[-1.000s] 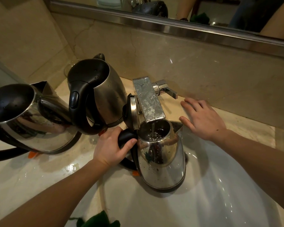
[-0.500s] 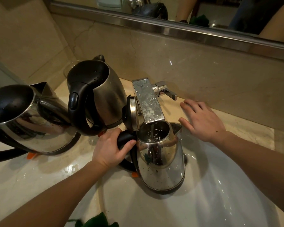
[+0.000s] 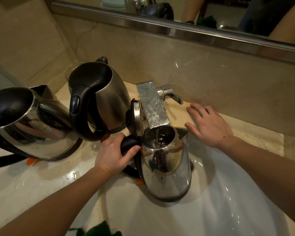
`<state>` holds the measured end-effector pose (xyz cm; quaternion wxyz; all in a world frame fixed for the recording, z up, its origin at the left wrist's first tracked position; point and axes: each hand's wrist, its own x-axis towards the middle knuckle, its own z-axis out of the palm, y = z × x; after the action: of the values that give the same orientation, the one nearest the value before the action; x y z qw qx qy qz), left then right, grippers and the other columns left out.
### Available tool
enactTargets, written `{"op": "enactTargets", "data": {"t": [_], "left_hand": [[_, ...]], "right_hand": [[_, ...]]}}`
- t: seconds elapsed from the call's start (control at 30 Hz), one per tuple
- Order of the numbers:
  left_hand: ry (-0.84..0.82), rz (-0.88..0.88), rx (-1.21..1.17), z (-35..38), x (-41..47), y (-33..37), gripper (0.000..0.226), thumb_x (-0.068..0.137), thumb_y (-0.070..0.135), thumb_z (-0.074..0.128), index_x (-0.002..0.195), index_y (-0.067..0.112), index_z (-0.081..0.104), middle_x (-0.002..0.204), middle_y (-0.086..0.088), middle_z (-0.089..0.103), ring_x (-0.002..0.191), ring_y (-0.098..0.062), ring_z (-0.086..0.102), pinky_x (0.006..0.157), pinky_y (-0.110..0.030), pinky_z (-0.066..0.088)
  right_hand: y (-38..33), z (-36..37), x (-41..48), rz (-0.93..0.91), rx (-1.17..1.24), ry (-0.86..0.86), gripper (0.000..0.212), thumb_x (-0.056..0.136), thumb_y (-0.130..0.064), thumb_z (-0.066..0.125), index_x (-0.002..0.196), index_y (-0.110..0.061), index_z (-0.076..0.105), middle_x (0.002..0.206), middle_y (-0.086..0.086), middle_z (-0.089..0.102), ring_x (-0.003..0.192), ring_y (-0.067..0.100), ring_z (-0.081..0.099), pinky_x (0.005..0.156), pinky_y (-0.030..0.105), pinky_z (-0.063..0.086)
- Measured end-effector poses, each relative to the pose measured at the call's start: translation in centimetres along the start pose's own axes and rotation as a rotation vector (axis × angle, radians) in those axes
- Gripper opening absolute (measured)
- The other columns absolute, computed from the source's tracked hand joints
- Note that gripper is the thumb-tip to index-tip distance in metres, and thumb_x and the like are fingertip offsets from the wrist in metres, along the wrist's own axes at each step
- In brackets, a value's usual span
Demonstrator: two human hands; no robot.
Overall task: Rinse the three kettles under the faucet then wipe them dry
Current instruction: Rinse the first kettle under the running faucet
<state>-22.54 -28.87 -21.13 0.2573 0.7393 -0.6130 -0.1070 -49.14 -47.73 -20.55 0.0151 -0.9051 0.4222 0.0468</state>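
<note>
A shiny steel kettle (image 3: 167, 169) stands in the white sink (image 3: 228, 210) under the square chrome faucet (image 3: 152, 106). Its lid is flipped up and a thin stream of water runs into it. My left hand (image 3: 112, 154) grips its black handle. My right hand (image 3: 209, 123) rests flat on the counter, fingers spread, just right of the faucet lever (image 3: 172, 96). A second kettle (image 3: 100, 101) with a black handle stands on the counter at the left. The third kettle (image 3: 29, 123) sits at the far left.
A green cloth (image 3: 99, 231) peeks in at the bottom edge. The beige marble counter (image 3: 255, 133) runs along a backsplash with a mirror (image 3: 177, 7) above. Water lies on the counter near the left kettles.
None of the kettles has shifted. Both hands stay where they were, and water keeps running into the kettle.
</note>
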Motion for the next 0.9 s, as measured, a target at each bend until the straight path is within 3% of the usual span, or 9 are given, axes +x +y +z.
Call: {"op": "enactTargets", "data": {"t": [0.27, 0.9], "left_hand": [[-0.007, -0.013, 0.005, 0.08, -0.01, -0.09, 0.084, 0.078, 0.084, 0.020, 0.096, 0.013, 0.061, 0.083, -0.003, 0.062, 0.076, -0.020, 0.058, 0.067, -0.034, 0.049], [0.000, 0.003, 0.008, 0.05, 0.08, -0.17, 0.081, 0.080, 0.082, 0.022, 0.097, 0.013, 0.062, 0.083, -0.003, 0.063, 0.076, -0.020, 0.058, 0.066, -0.032, 0.048]], "right_hand": [[0.00, 0.00, -0.03, -0.005, 0.002, 0.011, 0.066, 0.098, -0.059, 0.021, 0.150, -0.020, 0.031, 0.154, 0.001, 0.032, 0.130, 0.024, 0.033, 0.110, 0.038, 0.029], [0.05, 0.00, 0.07, -0.005, -0.005, 0.022, 0.067, 0.098, -0.060, 0.016, 0.149, -0.019, 0.033, 0.151, 0.002, 0.036, 0.128, 0.025, 0.036, 0.109, 0.040, 0.032]]}}
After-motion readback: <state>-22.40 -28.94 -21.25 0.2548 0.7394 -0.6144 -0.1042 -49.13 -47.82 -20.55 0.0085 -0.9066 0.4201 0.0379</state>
